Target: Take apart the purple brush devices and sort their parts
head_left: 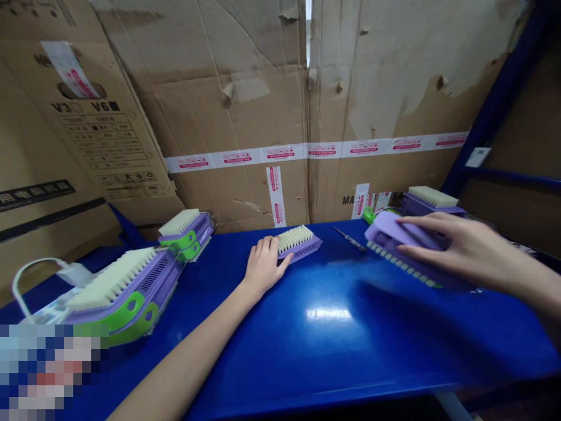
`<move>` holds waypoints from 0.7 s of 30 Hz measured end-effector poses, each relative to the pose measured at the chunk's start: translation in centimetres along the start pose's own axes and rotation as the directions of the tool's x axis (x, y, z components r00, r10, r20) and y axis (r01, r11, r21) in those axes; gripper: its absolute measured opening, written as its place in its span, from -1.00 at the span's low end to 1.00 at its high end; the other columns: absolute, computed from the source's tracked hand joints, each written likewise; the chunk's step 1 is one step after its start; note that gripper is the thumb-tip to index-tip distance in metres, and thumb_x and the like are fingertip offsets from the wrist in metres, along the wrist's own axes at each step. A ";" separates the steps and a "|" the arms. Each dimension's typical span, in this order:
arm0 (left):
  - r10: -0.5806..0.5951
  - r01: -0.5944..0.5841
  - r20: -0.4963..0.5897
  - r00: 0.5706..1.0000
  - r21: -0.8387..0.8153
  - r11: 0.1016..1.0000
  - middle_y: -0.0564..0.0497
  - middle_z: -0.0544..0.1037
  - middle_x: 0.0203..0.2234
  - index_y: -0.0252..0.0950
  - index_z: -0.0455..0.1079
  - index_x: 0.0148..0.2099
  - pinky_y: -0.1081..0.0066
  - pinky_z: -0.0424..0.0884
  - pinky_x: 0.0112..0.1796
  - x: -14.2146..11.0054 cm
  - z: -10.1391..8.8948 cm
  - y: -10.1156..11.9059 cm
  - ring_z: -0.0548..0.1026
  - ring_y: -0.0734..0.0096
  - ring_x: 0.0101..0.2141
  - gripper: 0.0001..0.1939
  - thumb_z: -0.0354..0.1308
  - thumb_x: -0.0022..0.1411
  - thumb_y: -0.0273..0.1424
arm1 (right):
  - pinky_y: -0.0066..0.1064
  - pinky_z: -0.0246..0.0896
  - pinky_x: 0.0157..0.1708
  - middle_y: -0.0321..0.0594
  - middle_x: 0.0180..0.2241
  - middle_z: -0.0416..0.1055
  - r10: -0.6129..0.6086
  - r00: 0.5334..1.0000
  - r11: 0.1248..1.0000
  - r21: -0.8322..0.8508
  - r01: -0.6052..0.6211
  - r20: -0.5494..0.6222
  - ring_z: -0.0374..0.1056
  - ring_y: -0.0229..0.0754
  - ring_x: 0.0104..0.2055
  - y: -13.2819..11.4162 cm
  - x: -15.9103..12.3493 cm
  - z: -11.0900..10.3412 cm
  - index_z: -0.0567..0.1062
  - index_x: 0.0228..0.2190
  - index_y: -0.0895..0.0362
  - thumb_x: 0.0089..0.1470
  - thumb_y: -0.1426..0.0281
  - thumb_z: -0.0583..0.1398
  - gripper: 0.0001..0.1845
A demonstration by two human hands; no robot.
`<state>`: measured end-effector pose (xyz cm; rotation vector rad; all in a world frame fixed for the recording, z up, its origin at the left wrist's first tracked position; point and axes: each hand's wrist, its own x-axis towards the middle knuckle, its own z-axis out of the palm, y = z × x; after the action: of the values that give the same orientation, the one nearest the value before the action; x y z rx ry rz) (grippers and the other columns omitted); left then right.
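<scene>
Left hand [262,264] lies on the left end of the middle brush [301,244], fingers over that end and thumb against its near side; grip closed on it. Middle brush rests on the blue worktop [280,339], cream bristles up, most of its length extending to the right of the hand. Right hand [458,245] is clamped on the raised brush [388,234], thumb and fingers on its purple body, bristles facing down. Raised brush projects left from the fingertips, above the worktop; its outline is slightly blurred. Slim tool [349,238] lies between the two brushes, touching neither. Far right brush [432,199] sits behind the right hand, bristles up. On the left side, purple-and-green brushes stand in a near stack [131,298] and a far stack [187,237]. Cardboard [245,117] lines the back.
</scene>
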<state>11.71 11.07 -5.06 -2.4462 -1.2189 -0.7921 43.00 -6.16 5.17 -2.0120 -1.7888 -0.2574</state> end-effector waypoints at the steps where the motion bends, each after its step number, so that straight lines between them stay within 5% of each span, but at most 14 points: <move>1: 0.000 0.000 -0.002 1.000 0.000 1.000 -0.23 0.44 -0.09 -0.37 0.24 0.03 0.17 0.34 -0.15 0.0 0.0 0.0 0.40 0.05 -0.10 -0.54 0.00 0.27 -0.11 | -0.21 0.28 -0.19 -0.13 -0.13 0.42 0.069 0.997 0.996 -0.062 -0.071 -0.045 0.37 0.02 -0.18 1.2 0.2 -0.4 0.46 0.00 -0.02 -0.11 -0.20 0.08 -0.24; 4: -0.004 0.004 -0.009 1.000 -0.001 1.000 -0.22 0.44 -0.11 -0.37 0.25 0.02 0.17 0.34 -0.16 0.0 0.0 0.0 0.41 0.06 -0.12 -0.55 0.01 0.27 -0.12 | -0.16 0.26 -0.25 -0.07 -0.12 0.41 0.282 0.957 0.927 -0.239 -0.289 -0.065 0.36 0.12 -0.16 4.6 0.9 -1.6 0.44 0.03 -0.04 -0.15 -0.27 0.01 -0.15; 8: -0.002 0.002 -0.014 1.000 0.006 1.000 -0.22 0.44 -0.11 -0.38 0.25 0.02 0.17 0.35 -0.16 0.0 0.0 0.1 0.41 0.06 -0.13 -0.55 0.01 0.27 -0.12 | -0.16 0.24 -0.33 0.02 -0.03 0.40 0.544 0.839 0.785 -0.344 -0.516 -0.018 0.35 0.22 -0.12 8.1 1.7 -2.3 0.36 0.10 -0.05 -0.15 -0.28 -0.02 -0.10; 16: -0.003 0.003 -0.007 1.000 0.016 1.000 -0.20 0.45 -0.13 -0.35 0.25 0.01 0.20 0.34 -0.17 0.0 -0.2 0.1 0.41 0.09 -0.12 -0.57 0.02 0.26 -0.12 | -0.16 0.24 -0.25 0.01 0.01 0.40 0.653 0.757 0.706 -0.388 -0.592 0.033 0.35 0.22 -0.07 12.4 2.0 -1.0 0.39 0.08 0.00 -0.14 -0.23 -0.01 -0.13; 21: 0.001 -0.001 -0.014 1.000 0.013 1.000 -0.21 0.45 -0.12 -0.35 0.25 0.02 0.20 0.35 -0.17 0.0 -0.1 0.1 0.41 0.09 -0.12 -0.57 0.01 0.27 -0.12 | -0.22 0.25 -0.33 -0.02 -0.05 0.46 0.646 0.761 0.720 -0.381 -0.580 0.061 0.39 0.15 -0.15 13.9 1.8 0.0 0.43 0.05 -0.03 -0.14 -0.23 0.03 -0.17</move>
<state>11.74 10.96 -4.95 -2.4266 -1.2140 -0.7982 56.87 -5.58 3.24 -2.8444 -1.0972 -0.1703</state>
